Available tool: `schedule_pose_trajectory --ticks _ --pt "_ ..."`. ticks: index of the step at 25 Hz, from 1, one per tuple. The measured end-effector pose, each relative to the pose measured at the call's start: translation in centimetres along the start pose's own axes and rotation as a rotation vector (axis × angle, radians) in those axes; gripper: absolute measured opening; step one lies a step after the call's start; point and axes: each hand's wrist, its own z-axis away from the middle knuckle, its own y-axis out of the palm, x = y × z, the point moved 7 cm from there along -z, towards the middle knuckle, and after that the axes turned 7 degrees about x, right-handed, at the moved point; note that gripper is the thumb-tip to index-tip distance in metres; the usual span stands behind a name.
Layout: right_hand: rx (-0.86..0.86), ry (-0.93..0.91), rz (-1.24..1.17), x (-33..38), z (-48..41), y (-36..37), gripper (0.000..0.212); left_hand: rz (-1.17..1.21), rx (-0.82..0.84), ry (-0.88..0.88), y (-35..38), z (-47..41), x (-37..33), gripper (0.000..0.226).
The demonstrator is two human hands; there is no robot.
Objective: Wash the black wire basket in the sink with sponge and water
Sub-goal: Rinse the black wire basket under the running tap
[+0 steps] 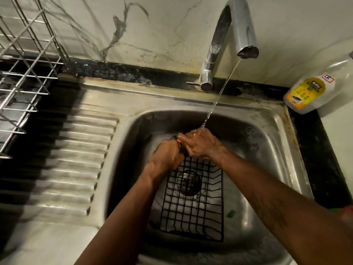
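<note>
The black wire basket point(193, 203) lies in the steel sink point(267, 142), over the drain. My left hand point(168, 153) grips the basket's far rim with curled fingers. My right hand point(198, 144), wet, holds the same far rim right beside it, fingers curled over the wire. Water point(217, 96) runs in a thin stream from the chrome tap point(231, 35) onto my right hand. No sponge shows clearly; a small green scrap point(231, 214) lies on the sink floor to the right of the basket.
A ribbed steel drainboard point(72, 161) lies left of the basin, with a silver wire dish rack point(24, 73) above it. A dishwash gel bottle point(313, 88) with a yellow label leans at the back right corner. The marble wall stands behind the tap.
</note>
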Motion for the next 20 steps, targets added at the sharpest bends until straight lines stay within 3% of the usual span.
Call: schedule_pose_trajectory --ticks 3,6,8,12,14,20 --pt "0.01 0.116 -0.168 -0.5 1.3 0.7 0.034 0.105 -0.06 -0.023 0.7 0.5 -1.0 0.025" --pt "0.178 0.25 -0.238 -3.7 3.2 0.9 0.034 0.19 -0.051 -0.167 0.4 0.7 -0.4 0.012" --pt "0.273 0.296 -0.232 -5.3 4.7 1.2 0.036 0.253 0.007 -0.221 0.8 0.4 -0.1 0.022" --pt "0.301 0.176 -0.225 -1.3 2.1 1.5 0.031 0.234 0.044 -0.157 0.6 0.3 -1.5 0.011" --pt "0.237 0.115 -0.248 0.6 -0.1 1.1 0.027 0.208 0.018 -0.179 -0.2 0.3 -1.5 0.021" --pt "0.421 0.296 -0.302 -4.3 3.1 1.9 0.032 0.263 0.108 -0.372 -0.4 -0.1 1.8 0.015"
